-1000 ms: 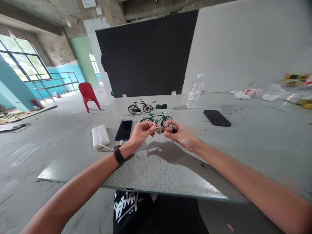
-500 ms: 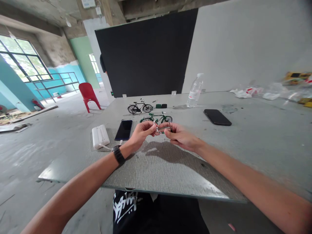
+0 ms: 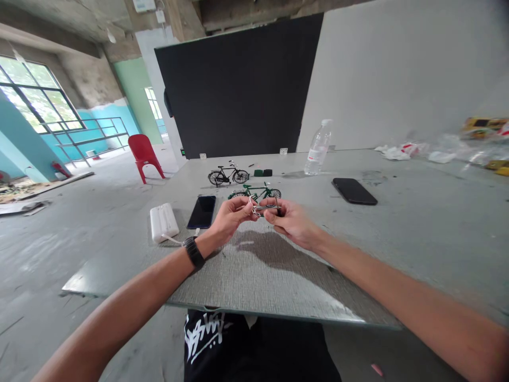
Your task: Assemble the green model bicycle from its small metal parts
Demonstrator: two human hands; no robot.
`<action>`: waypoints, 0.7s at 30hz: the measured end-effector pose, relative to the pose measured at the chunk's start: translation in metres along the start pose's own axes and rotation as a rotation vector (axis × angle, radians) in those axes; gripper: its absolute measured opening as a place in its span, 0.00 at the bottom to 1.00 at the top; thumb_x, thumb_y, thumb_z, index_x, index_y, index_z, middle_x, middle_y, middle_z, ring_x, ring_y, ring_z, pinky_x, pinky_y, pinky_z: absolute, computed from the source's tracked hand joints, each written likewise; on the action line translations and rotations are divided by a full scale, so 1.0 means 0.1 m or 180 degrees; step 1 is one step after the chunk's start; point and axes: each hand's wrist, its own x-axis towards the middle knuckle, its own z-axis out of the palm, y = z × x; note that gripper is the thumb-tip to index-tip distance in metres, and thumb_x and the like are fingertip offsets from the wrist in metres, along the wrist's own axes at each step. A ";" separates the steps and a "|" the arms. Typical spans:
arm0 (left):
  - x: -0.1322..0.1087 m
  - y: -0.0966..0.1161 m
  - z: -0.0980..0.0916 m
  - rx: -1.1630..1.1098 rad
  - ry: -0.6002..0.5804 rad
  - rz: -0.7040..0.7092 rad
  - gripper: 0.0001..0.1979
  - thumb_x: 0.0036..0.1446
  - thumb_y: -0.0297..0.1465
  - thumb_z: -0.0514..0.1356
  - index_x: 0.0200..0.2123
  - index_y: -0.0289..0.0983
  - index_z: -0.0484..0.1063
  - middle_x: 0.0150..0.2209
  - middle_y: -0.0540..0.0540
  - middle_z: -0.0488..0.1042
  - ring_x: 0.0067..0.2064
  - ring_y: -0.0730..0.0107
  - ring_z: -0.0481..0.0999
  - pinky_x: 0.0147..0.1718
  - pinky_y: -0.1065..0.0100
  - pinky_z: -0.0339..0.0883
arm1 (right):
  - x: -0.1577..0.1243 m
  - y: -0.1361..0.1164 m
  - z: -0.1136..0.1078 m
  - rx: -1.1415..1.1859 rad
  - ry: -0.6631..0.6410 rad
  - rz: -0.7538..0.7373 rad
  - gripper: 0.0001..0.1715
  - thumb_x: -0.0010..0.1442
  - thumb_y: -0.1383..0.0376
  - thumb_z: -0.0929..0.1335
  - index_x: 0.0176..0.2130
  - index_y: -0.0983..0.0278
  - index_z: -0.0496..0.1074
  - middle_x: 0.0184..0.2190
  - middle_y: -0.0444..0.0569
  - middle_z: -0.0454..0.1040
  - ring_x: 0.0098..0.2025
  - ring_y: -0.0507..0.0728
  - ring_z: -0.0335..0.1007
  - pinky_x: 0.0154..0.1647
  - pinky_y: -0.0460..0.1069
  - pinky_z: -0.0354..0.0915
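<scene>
My left hand (image 3: 234, 215) pinches a small silvery metal part (image 3: 256, 210) between thumb and fingertips, raised above the table. The part looks like a piece of a model bicycle, though its exact shape is too small to tell. Close beside it, my right hand (image 3: 292, 220) is closed on a thin rod-like thing (image 3: 273, 206) with a dark end, which points toward the silvery part; fingers hide much of it. Just behind both hands stands a green model bicycle (image 3: 260, 192), its lower part partly covered by them. Farther back is a black model bicycle (image 3: 228, 175), upright.
Left of my hands lie a dark phone (image 3: 202, 211) and a white power bank (image 3: 163, 223) with a cable. Small dark green and black blocks (image 3: 263, 173), a water bottle (image 3: 318, 148) and another phone (image 3: 354, 191) lie or stand farther off. Plastic wrapping (image 3: 445, 151) lies far right.
My right hand has shifted slightly left, closer to my left hand. The silvery part has turned a little and shows less between the hands. The bicycles stay put.
</scene>
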 end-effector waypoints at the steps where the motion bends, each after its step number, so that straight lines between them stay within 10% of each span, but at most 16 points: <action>1: 0.00 0.00 0.00 -0.0021 0.0008 -0.0005 0.18 0.50 0.39 0.73 0.33 0.32 0.74 0.31 0.47 0.76 0.31 0.73 0.75 0.38 0.66 0.70 | 0.00 0.00 0.01 0.0032 0.0023 0.0011 0.24 0.51 0.53 0.78 0.42 0.60 0.72 0.20 0.34 0.60 0.17 0.44 0.39 0.16 0.46 0.36; 17: -0.01 0.00 0.03 0.0082 0.0200 -0.0060 0.17 0.52 0.41 0.72 0.33 0.33 0.75 0.32 0.48 0.73 0.34 0.72 0.74 0.39 0.64 0.74 | 0.04 -0.04 -0.01 -0.0293 0.0118 0.0088 0.23 0.52 0.51 0.77 0.42 0.58 0.70 0.20 0.34 0.57 0.18 0.45 0.41 0.16 0.45 0.39; 21: 0.00 -0.01 0.00 0.0261 0.0238 0.0002 0.17 0.56 0.42 0.68 0.35 0.33 0.75 0.38 0.44 0.76 0.40 0.69 0.75 0.40 0.65 0.74 | 0.06 -0.20 -0.15 -0.0981 0.0218 0.0040 0.24 0.55 0.46 0.74 0.41 0.60 0.72 0.26 0.41 0.69 0.17 0.44 0.43 0.14 0.47 0.41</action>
